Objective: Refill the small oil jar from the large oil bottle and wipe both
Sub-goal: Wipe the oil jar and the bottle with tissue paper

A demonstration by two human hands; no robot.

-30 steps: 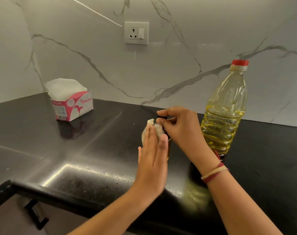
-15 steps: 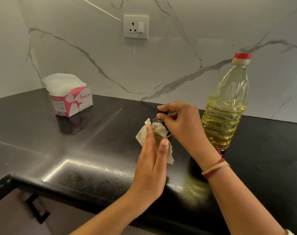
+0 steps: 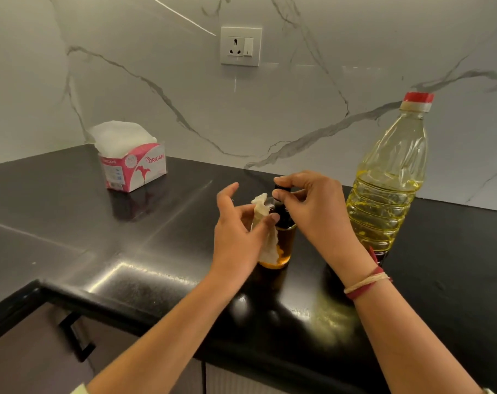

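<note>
The small jar (image 3: 286, 237) stands upright on the dark surface (image 3: 71, 223) near the middle, set back from the front edge, with amber oil showing in its lower half. The right hand (image 3: 312, 211) comes over from the right, its thumb and fingertips curled in to pinch the jar's black cap. The left hand (image 3: 236, 237) pinches a crumpled tissue (image 3: 263, 223) between thumb and fingers against the jar's left side, with the forefinger lifted free and half straight. The large bottle (image 3: 389, 189), red cap on and about half full of yellow oil, stands upright to the right of the jar, behind the right wrist and close to the marble wall. Whether it touches the wall cannot be told. A thread band (image 3: 366, 284) circles that wrist. Far left, close to the wall, sits a pink tissue box (image 3: 133, 166), well apart from the jar, with a broad stretch of bare surface between them. The surface's front edge turns an inner corner at lower left, above a cabinet with a black handle (image 3: 77, 339). A strip of surface lies between the jar and the front edge, crossed by both forearms. A socket (image 3: 240, 46) is on the wall above the jar.
</note>
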